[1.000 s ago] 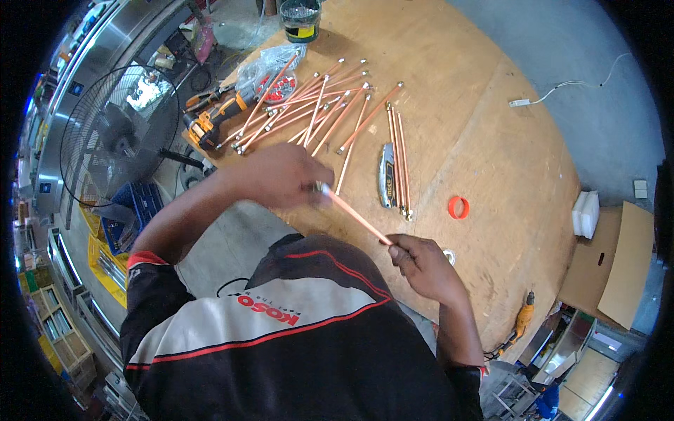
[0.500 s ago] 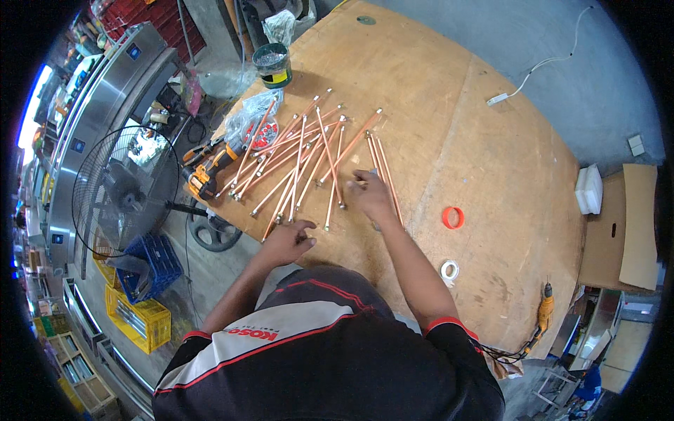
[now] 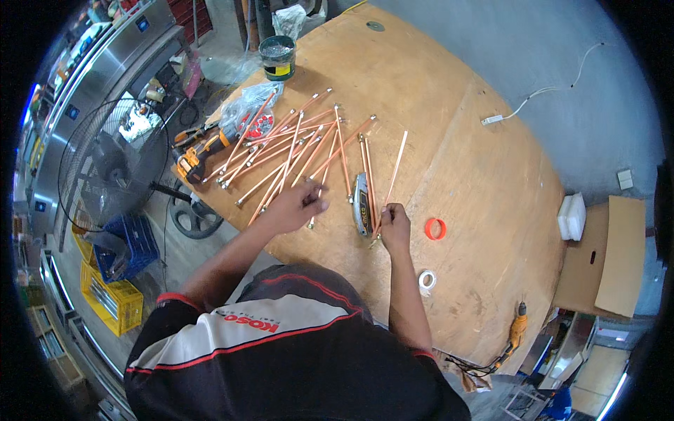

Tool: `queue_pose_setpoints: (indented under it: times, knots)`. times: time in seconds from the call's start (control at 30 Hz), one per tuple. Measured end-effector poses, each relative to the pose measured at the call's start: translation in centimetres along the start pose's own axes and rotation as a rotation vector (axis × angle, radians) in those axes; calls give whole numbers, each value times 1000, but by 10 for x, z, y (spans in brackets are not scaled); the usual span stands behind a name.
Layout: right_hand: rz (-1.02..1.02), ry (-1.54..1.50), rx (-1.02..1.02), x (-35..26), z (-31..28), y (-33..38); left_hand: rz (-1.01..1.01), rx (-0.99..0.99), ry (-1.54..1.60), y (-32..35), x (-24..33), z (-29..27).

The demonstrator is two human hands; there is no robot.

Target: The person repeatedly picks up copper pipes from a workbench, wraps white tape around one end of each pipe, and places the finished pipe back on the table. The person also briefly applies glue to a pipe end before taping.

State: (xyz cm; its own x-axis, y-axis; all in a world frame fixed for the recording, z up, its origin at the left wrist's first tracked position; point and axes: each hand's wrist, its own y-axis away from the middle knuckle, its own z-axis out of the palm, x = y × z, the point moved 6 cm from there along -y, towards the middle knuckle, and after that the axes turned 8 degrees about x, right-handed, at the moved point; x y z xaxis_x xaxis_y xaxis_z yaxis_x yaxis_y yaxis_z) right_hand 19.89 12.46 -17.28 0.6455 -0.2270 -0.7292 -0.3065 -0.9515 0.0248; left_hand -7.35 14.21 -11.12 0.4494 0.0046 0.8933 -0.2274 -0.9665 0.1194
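Observation:
My right hand pinches a thin copper tube, its upper length slanting up and away over the table. Beside it on the left lies a grey and black utility knife, along two more copper tubes. My left hand reaches the near edge of a loose heap of copper tubes with metal end fittings. Its thumb and fingers are closed around one tube, partly hidden by the fingers.
A yellow-black power tool, a clear plastic bag, a tub of red and silver parts and a dark bucket stand left. Rightward lie an orange ring, a white tape roll and a corded yellow drill.
My right hand has shifted off the tubes at the heap's right side and now holds one tube apart, uncovering the utility knife. My left hand has moved forward onto a tube.

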Motion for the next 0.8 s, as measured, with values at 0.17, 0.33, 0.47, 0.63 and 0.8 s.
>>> queue_pose_setpoints:
  times: [0.17,0.33,0.47,0.63,0.8]
  knots:
    - [-120,-190,-299,-68,4,63,-65,158,739,-50,39,13]
    - [-229,-21,-333,-134,-66,63,37,57,771,-44,63,19]
    - [-238,378,-419,-86,-23,59,48,-248,226,-7,-7,127]
    - [55,-157,-512,-71,-33,131,111,-845,27,50,-41,134]
    - [-4,-284,-144,-98,-70,113,270,-961,-339,36,-37,151]
